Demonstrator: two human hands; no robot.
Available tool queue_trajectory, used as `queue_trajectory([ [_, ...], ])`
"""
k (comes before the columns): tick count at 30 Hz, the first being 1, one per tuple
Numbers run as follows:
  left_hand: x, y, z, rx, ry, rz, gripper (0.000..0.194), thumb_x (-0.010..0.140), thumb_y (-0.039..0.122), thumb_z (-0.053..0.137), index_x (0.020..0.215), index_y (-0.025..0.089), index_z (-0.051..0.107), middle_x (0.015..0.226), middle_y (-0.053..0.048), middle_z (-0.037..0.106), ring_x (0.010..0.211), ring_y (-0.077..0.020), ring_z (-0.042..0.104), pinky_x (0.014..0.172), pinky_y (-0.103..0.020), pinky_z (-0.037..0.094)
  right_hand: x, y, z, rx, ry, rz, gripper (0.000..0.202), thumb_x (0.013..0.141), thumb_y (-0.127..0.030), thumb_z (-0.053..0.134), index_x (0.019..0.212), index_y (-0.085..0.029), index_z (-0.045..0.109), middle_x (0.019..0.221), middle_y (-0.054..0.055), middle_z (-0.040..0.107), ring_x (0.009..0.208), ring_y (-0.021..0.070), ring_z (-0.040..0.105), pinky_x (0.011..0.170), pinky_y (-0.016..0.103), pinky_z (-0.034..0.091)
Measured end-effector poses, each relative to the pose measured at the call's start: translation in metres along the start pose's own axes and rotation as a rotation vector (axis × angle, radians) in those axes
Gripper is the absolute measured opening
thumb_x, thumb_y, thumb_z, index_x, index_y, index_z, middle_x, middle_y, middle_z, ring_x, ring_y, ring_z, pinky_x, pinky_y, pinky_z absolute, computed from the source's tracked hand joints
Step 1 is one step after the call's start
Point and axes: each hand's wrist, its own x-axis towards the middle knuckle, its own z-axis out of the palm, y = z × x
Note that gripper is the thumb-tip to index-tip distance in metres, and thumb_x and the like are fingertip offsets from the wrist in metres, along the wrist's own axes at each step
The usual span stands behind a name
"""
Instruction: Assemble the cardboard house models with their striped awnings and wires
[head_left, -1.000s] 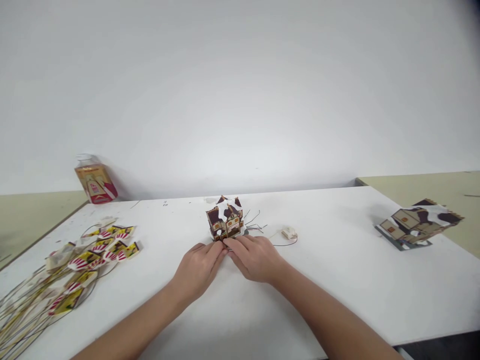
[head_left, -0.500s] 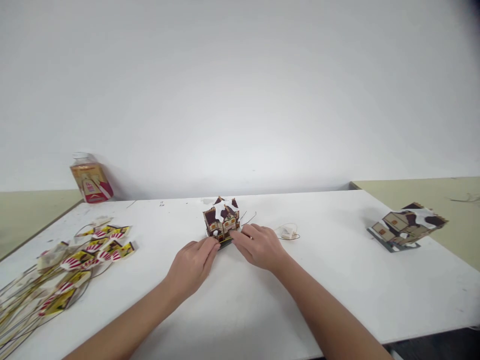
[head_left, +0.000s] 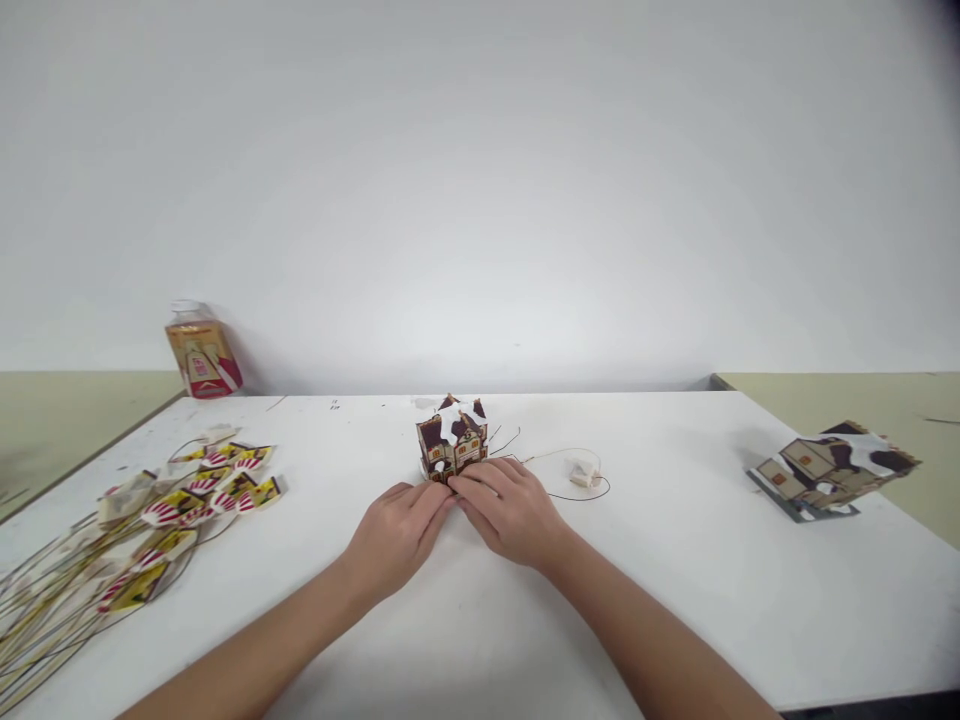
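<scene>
A small model house (head_left: 453,436) with a dark roof and white snow-like patches stands upright near the middle of the white table. My left hand (head_left: 401,530) is closed at its front lower edge, fingertips against the base. From the right, my right hand (head_left: 514,508) is closed on the front, its fingers covering the lower right part of the house. The fingertips of both hands meet there, hiding the base and whatever they pinch. Behind my right hand, thin wires run out towards a small whitish piece (head_left: 584,473) on the table.
A second model house (head_left: 832,470) stands at the table's right side. Several yellow, red-and-white pieces with long wires (head_left: 180,510) lie in a bunch at the left. A labelled bottle (head_left: 202,352) stands at the back left against the wall.
My right hand has shifted left along the front of the house, up against my left fingertips, covering more of the lower front. The whole view has shifted slightly.
</scene>
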Motion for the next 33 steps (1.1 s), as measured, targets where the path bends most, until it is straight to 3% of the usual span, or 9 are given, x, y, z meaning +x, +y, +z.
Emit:
queue_trajectory([
  [7,-0.0018,0.0,0.0021,-0.045,0.022,0.049,0.012,0.092,0.014,0.041,0.086,0.017,0.051,0.071,0.0,0.061,0.06,-0.0133,0.053,0.061,-0.027,0.044,0.0008,-0.0059,0.0031,0.055,-0.059,0.03,0.019,0.092,-0.018,0.038,0.1,-0.014,0.056,0.079,0.005,0.061,0.072,0.013,0.055,0.065,0.026,0.044],
  [15,0.0002,-0.0017,-0.0012,-0.038,0.076,0.023,0.012,0.091,0.015,0.043,0.092,0.017,0.054,0.074,0.0,0.064,0.061,-0.0111,0.055,0.062,-0.026,0.044,0.0022,-0.0072,0.0021,0.031,-0.024,0.033,0.015,0.092,-0.017,0.036,0.084,-0.017,0.049,0.068,0.002,0.056,0.063,0.0121,0.05,0.057,0.024,0.039],
  [33,-0.0009,-0.0032,0.0007,-0.059,0.022,0.024,0.012,0.088,0.012,0.046,0.097,0.017,0.052,0.081,-0.003,0.064,0.07,-0.0147,0.058,0.067,-0.03,0.046,-0.001,-0.0085,0.0046,-0.011,0.01,0.059,0.016,0.092,-0.016,0.039,0.087,-0.017,0.054,0.067,0.001,0.054,0.061,0.0115,0.051,0.057,0.024,0.038],
])
